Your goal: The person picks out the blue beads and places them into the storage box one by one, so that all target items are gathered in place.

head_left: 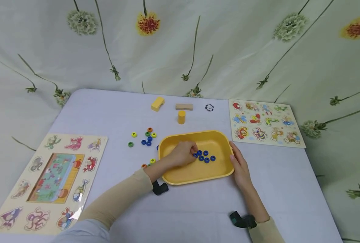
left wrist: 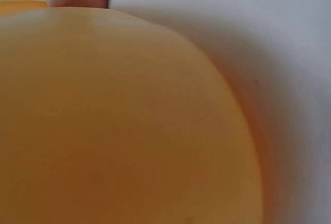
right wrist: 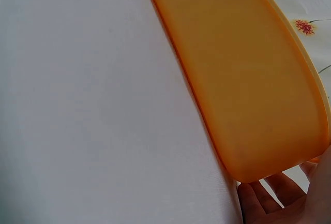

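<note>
My left hand reaches into a yellow plastic tray, its fingers curled and the fingertips pinching a blue ring bead. Several more blue beads lie loose on the tray floor just right of those fingertips. At the tray's right end my right hand holds the rim. In the right wrist view, the right hand's fingers reach round the tray's end wall. The left wrist view is mostly filled by the tray's outer wall.
Blue, green, yellow and orange beads lie left of the tray. Behind it stand a yellow cylinder, a yellow block, a wooden block and a round chip. Picture boards lie left and right.
</note>
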{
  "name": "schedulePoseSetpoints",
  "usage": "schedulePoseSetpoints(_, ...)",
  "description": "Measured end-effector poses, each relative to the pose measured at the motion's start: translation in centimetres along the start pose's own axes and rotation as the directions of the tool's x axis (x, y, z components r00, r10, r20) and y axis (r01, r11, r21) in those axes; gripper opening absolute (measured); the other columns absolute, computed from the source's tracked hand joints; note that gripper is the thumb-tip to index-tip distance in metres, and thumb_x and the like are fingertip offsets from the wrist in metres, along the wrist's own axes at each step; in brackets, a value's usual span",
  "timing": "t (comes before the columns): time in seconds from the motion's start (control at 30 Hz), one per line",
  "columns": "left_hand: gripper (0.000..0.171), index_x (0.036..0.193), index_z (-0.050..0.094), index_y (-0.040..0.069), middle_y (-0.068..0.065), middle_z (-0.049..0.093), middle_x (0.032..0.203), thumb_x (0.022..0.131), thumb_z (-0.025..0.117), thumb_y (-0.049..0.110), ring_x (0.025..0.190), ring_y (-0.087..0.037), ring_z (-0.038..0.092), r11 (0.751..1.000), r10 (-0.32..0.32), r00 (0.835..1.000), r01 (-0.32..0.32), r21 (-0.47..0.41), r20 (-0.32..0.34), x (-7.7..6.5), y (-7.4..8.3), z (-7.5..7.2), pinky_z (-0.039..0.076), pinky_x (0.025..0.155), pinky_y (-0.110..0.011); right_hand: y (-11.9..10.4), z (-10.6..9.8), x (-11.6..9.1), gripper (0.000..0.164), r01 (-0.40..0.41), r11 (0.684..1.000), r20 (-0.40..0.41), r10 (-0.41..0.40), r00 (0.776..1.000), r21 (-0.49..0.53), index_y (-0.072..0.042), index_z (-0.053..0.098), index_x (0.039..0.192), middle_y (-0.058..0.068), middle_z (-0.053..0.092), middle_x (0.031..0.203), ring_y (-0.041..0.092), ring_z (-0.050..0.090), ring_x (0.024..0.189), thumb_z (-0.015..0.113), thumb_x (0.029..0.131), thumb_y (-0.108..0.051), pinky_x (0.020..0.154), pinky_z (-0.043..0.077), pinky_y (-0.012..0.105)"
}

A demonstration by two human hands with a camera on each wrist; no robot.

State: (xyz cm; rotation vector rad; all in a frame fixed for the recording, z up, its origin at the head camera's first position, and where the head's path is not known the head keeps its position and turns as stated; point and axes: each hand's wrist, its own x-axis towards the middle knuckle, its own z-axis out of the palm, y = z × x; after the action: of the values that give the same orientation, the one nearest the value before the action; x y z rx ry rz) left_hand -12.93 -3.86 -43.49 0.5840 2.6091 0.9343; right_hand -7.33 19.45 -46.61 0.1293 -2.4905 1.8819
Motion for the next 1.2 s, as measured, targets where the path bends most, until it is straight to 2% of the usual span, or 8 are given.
schedulePoseSetpoints(0.17,0.035,0.11,0.059,0.011,0.001,0.057,0.091,0.078,0.066,0.024,0.076,-0.01,0.048,0.998,0.032,0.999,-0.032,0.061,-0.009,-3.0,0.7,-1.2,0.042,0.068,-0.023,-1.7,0.5,-0.6,0.044,-0.007,1.0,0.0,0.007,1.0,0.009,-0.017,0.03,0.138,0.001,0.031,0.143,0.02,0.027,0.131,0.034,0.095,-0.012,0.095,0.024,0.006)
schedulePoseSetpoints(0.27,0.028,0.104,0.062,0.013,0.001,0.06,0.089,0.078,0.066,0.022,0.073,-0.007,0.051,0.993,0.105,0.978,-0.112,-0.03,-0.179,-5.5,0.6,-3.1,0.044,0.064,-0.021,-1.8,0.5,-0.7,0.043,0.003,1.0,0.0,-0.003,1.0,-0.005,-0.015,0.03,0.139,0.002,0.032,0.142,0.021,0.028,0.13,0.033,0.095,-0.012,0.095,0.024,0.006)
schedulePoseSetpoints(0.33,0.022,0.1,0.064,0.011,-0.001,0.061,0.089,0.078,0.066,0.017,0.075,-0.008,0.053,0.972,0.127,0.933,-0.185,-0.148,-0.336,-6.8,-0.2,-4.5,0.047,0.063,-0.02,-1.9,0.4,-0.6,0.043,0.003,1.0,-0.001,-0.003,1.0,-0.015,-0.016,0.03,0.139,0.002,0.032,0.142,0.021,0.028,0.13,0.033,0.095,-0.013,0.095,0.025,0.006)
schedulePoseSetpoints(0.47,0.021,0.099,0.062,0.002,-0.012,0.059,0.092,0.078,0.064,0.002,0.079,-0.017,0.054,0.886,0.079,0.81,-0.324,-0.332,-0.582,-8.7,-2.5,-6.4,0.048,0.065,-0.02,-2.2,0.3,-0.6,0.043,-0.007,1.0,-0.01,0.007,1.0,-0.025,-0.016,0.03,0.139,0.001,0.031,0.143,0.02,0.028,0.13,0.033,0.096,-0.013,0.095,0.025,0.007)
schedulePoseSetpoints(0.53,0.024,0.101,0.06,-0.004,-0.02,0.056,0.095,0.077,0.063,-0.003,0.081,-0.025,0.053,0.855,0.036,0.783,-0.345,-0.386,-0.62,-9.2,-3.8,-6.6,0.048,0.067,-0.019,-2.2,0.3,-0.6,0.043,-0.016,1.0,-0.011,0.016,1.0,-0.019,-0.015,0.03,0.139,0.001,0.031,0.143,0.02,0.027,0.131,0.033,0.096,-0.013,0.096,0.025,0.007)
schedulePoseSetpoints(0.7,0.03,0.105,0.058,-0.005,-0.021,0.056,0.101,0.076,0.065,-0.001,0.085,-0.033,0.053,0.875,-0.042,0.804,-0.257,-0.411,-0.593,-8.9,-7.3,-5.2,0.048,0.068,-0.016,-2.2,0.3,-0.6,0.043,-0.022,1.0,-0.011,0.022,1.0,-0.019,-0.015,0.03,0.139,0.001,0.03,0.143,0.019,0.027,0.131,0.033,0.096,-0.014,0.095,0.024,0.006)
schedulePoseSetpoints(0.87,0.035,0.109,0.06,0.005,-0.011,0.059,0.103,0.076,0.069,0.013,0.084,-0.023,0.055,0.91,-0.098,0.827,-0.15,-0.386,-0.553,-7.6,-10.4,-3.2,0.047,0.065,-0.014,-2.1,0.4,-0.6,0.043,-0.015,1.0,-0.008,0.015,1.0,-0.015,-0.014,0.029,0.139,0.002,0.03,0.143,0.021,0.026,0.131,0.033,0.096,-0.014,0.095,0.024,0.005)
schedulePoseSetpoints(1.2,0.031,0.103,0.064,0.016,0.001,0.06,0.09,0.073,0.071,0.018,0.073,-0.01,0.053,0.976,-0.14,0.826,0.021,-0.219,-0.545,-6.7,-11.1,-1.8,0.046,0.061,-0.017,-2.1,0.4,-0.5,0.043,0.006,1.0,-0.012,-0.006,1.0,-0.014,-0.013,0.03,0.138,0.003,0.03,0.143,0.021,0.025,0.132,0.032,0.096,-0.013,0.095,0.024,0.005)
